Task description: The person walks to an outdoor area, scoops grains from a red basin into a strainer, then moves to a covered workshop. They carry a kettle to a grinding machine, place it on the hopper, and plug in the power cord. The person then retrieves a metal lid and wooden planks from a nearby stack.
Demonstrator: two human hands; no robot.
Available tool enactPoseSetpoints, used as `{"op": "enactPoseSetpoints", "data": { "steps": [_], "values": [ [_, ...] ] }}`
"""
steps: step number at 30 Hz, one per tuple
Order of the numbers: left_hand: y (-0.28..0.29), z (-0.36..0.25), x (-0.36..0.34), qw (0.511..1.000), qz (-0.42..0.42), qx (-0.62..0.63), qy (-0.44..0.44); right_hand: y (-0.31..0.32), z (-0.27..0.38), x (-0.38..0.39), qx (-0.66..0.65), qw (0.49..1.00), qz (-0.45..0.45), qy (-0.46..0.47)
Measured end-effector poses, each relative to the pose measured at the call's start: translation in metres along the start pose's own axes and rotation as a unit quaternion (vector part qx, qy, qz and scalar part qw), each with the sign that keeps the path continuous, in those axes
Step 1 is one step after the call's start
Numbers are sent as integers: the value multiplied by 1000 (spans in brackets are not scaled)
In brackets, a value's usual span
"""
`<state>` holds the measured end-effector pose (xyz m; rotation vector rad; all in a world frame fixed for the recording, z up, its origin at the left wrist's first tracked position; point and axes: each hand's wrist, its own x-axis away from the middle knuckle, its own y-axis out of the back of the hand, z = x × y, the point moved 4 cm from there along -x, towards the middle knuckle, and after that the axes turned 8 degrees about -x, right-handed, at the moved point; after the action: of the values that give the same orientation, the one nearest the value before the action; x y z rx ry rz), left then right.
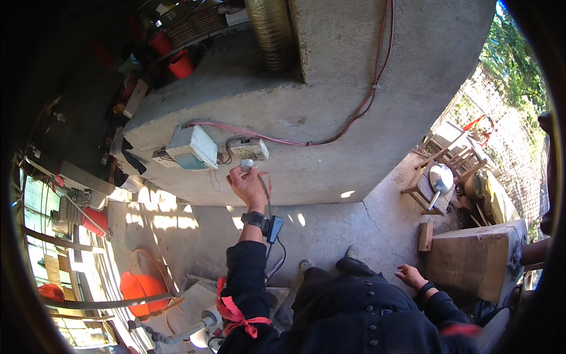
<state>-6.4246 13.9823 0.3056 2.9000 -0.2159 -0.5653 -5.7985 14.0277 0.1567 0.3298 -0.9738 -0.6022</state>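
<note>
My left hand (246, 187) is raised to the concrete wall, its fingers closed on a small pale grey plug (246, 164). The plug is just below a weathered socket box (254, 150); I cannot tell whether the two touch. Close to my left wrist hangs a dark adapter (274, 229) with a thin cord running down from it. Left of the socket box, a meter box (193, 148) is fixed to the wall. My right hand (411, 275) hangs low at my side, fingers loosely apart, holding nothing.
A red cable (354, 121) runs along the wall. At right, a metal scoop (441, 180) lies on a wooden stool (417, 190), near a large block (477, 256). An orange bucket (141, 292) stands at lower left, by pipes (194, 330). Red pots (181, 64) sit farther back.
</note>
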Motion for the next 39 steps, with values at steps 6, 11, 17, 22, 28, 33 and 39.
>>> {"op": "enactPoseSetpoints", "data": {
  "steps": [6, 11, 17, 22, 28, 33, 39],
  "values": [
    [-2, 13, -6, 1000, -6, 7, -4, -4, 1, 0, 2, 1000, -3, -4],
    [-3, 18, -12, 998, 9, -58, 2, -7, -3, 3, -1, 1000, -2, -18],
    [-1, 28, -17, 996, 2, -81, -22, -7, -6, 5, -2, 1000, 1, -27],
    [9, 32, -12, 997, 42, -21, 57, -7, -10, -1, -11, 1000, -3, -24],
    [5, 30, -15, 983, 110, 126, 73, -7, -2, -5, 0, 1000, -18, -4],
    [3, 34, -21, 981, 104, 125, 107, -5, 3, -6, -19, 1000, -11, -14],
    [5, 32, -26, 972, 144, 123, 139, 5, 11, -16, -4, 1000, -16, -4]
  ]
}}
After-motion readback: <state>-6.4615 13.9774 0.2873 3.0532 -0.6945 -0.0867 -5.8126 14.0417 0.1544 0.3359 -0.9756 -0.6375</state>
